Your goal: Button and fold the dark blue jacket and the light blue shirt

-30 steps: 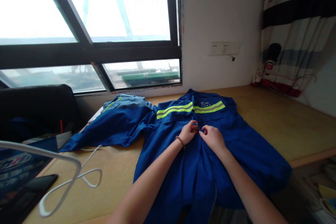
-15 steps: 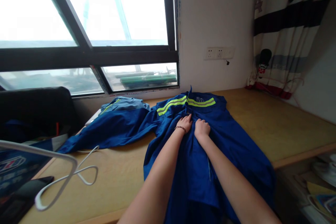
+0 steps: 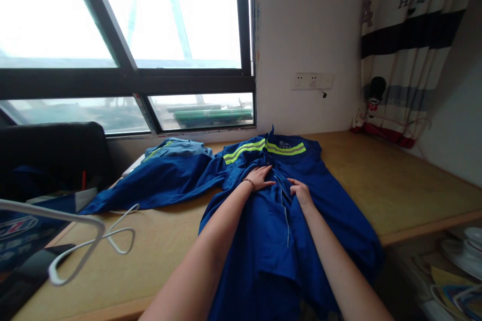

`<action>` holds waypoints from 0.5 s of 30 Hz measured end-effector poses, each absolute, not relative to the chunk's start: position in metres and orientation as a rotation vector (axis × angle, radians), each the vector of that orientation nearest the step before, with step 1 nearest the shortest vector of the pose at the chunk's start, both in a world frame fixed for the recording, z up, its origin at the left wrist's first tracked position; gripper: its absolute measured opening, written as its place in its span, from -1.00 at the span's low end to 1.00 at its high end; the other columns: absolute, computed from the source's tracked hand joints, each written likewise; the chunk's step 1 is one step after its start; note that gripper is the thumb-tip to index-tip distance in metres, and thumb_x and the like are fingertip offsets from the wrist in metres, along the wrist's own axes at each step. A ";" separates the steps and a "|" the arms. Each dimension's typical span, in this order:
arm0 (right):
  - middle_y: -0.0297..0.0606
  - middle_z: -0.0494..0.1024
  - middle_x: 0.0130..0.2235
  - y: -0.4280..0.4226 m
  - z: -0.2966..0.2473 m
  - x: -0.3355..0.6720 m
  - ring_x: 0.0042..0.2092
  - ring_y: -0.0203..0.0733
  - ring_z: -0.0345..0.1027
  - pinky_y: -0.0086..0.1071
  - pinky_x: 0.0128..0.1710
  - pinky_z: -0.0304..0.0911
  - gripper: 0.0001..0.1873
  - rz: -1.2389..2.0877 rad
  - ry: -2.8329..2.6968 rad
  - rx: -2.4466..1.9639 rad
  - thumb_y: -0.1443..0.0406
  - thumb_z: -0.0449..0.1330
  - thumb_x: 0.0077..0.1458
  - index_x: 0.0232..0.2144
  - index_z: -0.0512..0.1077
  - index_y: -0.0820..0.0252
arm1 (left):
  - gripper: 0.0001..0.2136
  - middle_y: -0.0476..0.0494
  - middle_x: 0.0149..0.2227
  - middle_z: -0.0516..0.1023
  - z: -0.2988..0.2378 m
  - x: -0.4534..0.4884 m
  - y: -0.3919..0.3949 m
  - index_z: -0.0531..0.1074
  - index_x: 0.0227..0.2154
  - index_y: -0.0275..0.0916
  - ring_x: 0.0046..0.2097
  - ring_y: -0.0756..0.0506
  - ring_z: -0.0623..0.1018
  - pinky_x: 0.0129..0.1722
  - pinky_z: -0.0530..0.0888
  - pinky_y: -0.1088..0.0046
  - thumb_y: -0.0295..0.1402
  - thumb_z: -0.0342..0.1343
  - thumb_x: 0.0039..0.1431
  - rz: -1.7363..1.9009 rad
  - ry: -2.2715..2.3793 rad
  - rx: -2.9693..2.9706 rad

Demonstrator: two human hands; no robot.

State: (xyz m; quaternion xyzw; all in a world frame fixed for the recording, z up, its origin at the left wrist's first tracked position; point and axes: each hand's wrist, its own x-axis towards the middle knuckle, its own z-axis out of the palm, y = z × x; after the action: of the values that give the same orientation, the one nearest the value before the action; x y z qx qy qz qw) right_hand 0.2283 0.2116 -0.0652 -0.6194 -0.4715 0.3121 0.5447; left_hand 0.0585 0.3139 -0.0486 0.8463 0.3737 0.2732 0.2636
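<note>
Blue jacket point(image 3: 331, 200) under both hands

The hands have parted since a second ago, when they pinched together at the placket; the left hand point(image 3: 259, 177) now lies flat on the jacket point(image 3: 278, 220); the right hand point(image 3: 300, 192) has slid lower, beside the front opening.

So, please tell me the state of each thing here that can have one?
Blue work jacket: spread flat on the table, front placket partly open.
Left hand: flat on the jacket, fingers spread.
Right hand: grip pinching the placket edge.
Second blue garment: lying crumpled beside it.
White hanger: lying bare.
Window: closed.
</note>
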 end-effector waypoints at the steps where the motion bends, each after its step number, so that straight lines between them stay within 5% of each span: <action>1: -0.28 0.54 -0.42 0.213 -0.064 0.228 -0.39 -0.16 0.40 -0.37 -0.39 0.28 -0.49 0.807 -1.108 -1.403 0.35 -0.04 -0.38 -0.29 0.46 0.27 | -0.39 -0.25 0.03 0.33 -0.049 0.060 0.307 0.29 -0.07 -0.21 0.10 -0.19 0.25 0.11 0.03 0.34 -0.17 0.25 -0.28 0.765 1.049 2.305; 8: -0.30 0.49 -0.50 0.220 -0.067 0.214 -0.39 -0.19 0.35 -0.36 -0.33 0.25 -0.77 0.935 -1.039 -1.251 0.30 0.18 -0.39 -0.52 0.41 0.25 | -0.68 -0.17 -0.23 0.43 -0.064 0.070 0.245 0.30 -0.17 -0.20 -0.15 -0.15 0.40 -0.14 0.28 0.36 -0.42 0.08 -0.07 0.961 1.202 2.201; 11: -0.30 0.48 -0.50 0.217 -0.066 0.208 -0.39 -0.20 0.35 -0.36 -0.33 0.24 -0.73 0.955 -1.094 -1.259 0.21 0.24 -0.36 -0.52 0.40 0.25 | -0.88 -0.14 -0.30 0.41 -0.066 0.069 0.235 0.36 -0.38 -0.21 -0.21 -0.13 0.40 -0.21 0.30 0.40 -0.42 0.07 -0.07 0.856 1.179 2.320; 15: -0.30 0.48 -0.45 0.208 -0.056 0.203 -0.36 -0.21 0.35 -0.38 -0.31 0.23 -0.65 1.015 -1.132 -1.189 0.15 0.28 -0.36 -0.48 0.37 0.24 | -0.91 -0.10 -0.38 0.41 -0.065 0.068 0.242 0.35 -0.41 -0.21 -0.33 -0.08 0.41 -0.35 0.30 0.46 -0.38 0.04 -0.04 0.847 1.178 2.342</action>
State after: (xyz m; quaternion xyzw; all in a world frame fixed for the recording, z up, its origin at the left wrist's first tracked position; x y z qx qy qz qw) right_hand 0.2034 0.2075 -0.0558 -0.5064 -0.4821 0.4324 0.5693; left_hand 0.0680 0.2416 -0.0652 0.8343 0.4195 0.3019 0.1921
